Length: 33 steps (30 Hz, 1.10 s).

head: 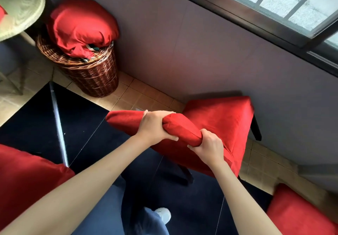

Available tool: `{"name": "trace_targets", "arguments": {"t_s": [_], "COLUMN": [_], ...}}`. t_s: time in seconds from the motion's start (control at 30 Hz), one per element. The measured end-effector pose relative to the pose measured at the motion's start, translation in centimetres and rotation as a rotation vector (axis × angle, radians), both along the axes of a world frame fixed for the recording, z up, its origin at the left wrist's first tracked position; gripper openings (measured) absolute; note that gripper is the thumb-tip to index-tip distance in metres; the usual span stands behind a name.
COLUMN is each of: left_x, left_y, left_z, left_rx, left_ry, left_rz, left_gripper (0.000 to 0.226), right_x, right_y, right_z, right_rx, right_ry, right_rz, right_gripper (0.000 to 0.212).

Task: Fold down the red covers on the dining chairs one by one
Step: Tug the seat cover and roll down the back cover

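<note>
Dining chair [219, 125], centre right, standing against the grey wall [182, 42] under a window [283, 0]: fully clothed in a red cover [225, 123]; one dark leg shows at its right side. The top edge of the backrest points toward the viewer, and there the red cover is bunched into a thick roll.

Left hand [153, 126]: set on the left part of that roll, fingers [165, 115] curled over the far side of the fabric, thumb hooked along the near side, gripping the red cover.

Right hand [208, 145]: set on the right, nearer end of the roll, fingers [206, 133] wrapped round the cloth from above, gripping the red cover. The two hands lie just beside each other, with a short hump of red fabric between them; a flat length of the covered backrest top extends to the left beyond the left hand.

Second red-covered chair [27, 172]: near left, partly out of view.

Third red-covered chair [300, 214]: near right corner, only part visible.

Wicker basket [93, 72]: far left, on the tiled floor [139, 92] by the wall, holding a red bundle [80, 26] that bulges above its rim.

Pale round cushioned seat [18, 6]: far left corner, cut off by the edge.

Dark glossy tabletop [82, 125]: between the chairs, under the forearms.

Person's blue trousers and a white shoe [164, 214]: near centre, below.
</note>
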<state>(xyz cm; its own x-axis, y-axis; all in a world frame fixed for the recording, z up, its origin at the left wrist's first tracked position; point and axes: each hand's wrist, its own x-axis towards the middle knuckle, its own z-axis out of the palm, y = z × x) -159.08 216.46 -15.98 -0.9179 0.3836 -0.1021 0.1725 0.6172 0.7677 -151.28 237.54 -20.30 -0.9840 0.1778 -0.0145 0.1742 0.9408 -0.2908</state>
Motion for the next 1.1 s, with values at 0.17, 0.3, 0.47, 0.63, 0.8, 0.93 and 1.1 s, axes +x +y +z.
{"name": "trace_targets", "arguments": {"t_s": [0.17,0.3,0.47,0.63,0.8,0.93,1.1], "left_x": [0.6,1.3,3.1,5.7,6.2,6.4,7.3], "left_y": [2.4,4.4,6.2,6.6,6.9,7.7,6.9], "left_z": [1.2,2.2,2.9,2.9,3.4,3.1,1.5], "left_rx": [-0.04,-0.048,-0.064,-0.129,-0.464,-0.45,-0.392], "left_ry": [0.055,0.097,0.166,0.118,0.077,0.014,0.058], "left_rz": [-0.074,-0.13,-0.218,-0.411,-0.71,-0.636,-0.553], "left_gripper": [0.081,0.079,0.078,0.091,0.136,0.139,0.101], "right_x": [1.4,2.8,5.3,8.9,11.4,12.8,14.4], "right_y": [1.7,3.0,4.2,4.2,4.9,5.8,6.9], "right_z": [0.7,1.2,1.4,0.7,0.6,0.7,0.6], "right_rx": [-0.014,-0.024,-0.027,-0.047,-0.062,-0.085,-0.1], "right_ry": [0.005,0.021,0.019,0.02,0.04,0.022,0.004], "right_rz": [-0.07,-0.131,-0.187,-0.223,-0.279,-0.351,-0.404], "right_gripper": [0.046,0.046,0.048,0.047,0.048,0.046,0.046]}}
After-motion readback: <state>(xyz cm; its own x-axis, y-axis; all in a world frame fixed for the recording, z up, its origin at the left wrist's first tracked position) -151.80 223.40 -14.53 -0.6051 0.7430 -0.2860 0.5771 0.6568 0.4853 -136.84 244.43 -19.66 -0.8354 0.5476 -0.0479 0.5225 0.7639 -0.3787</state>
